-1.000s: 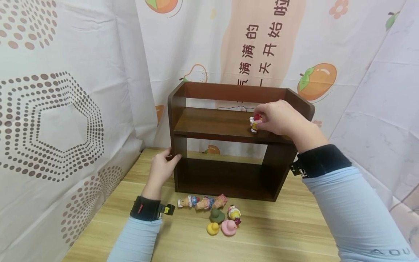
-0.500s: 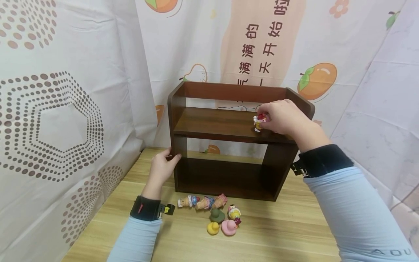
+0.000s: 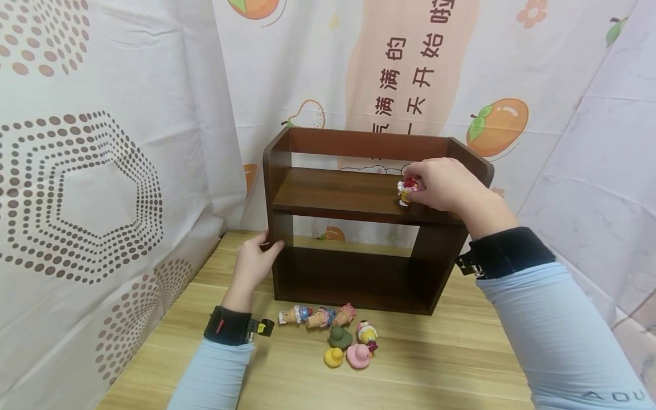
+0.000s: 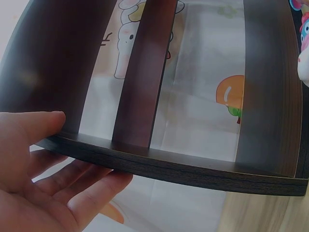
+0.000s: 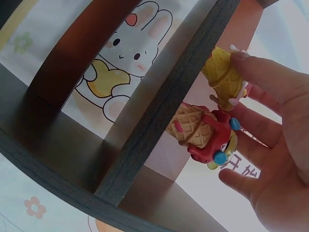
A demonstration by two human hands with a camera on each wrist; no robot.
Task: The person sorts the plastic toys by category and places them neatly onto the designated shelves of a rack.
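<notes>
My left hand grips the left side panel of a dark brown wooden shelf, thumb on the inside and fingers outside, as the left wrist view confirms. Over the right part of the upper board, my right hand pinches a yellow ice-cream-cone figurine between thumb and fingers. This small figure stands upright on the board, near its front edge. Beside it in the right wrist view stands a red figurine with a tan waffle cone, close to my fingers; my hand mostly hides it in the head view.
In front of the shelf, several ice-cream-cone figurines lie on the wooden table. Near them are a green duck, a yellow duck, a pink duck and a yellow-and-white figurine. Printed curtains hang behind.
My right hand has shifted slightly to the right along the upper board with the yellow figurine, then stayed almost still. The left hand has kept its place.
</notes>
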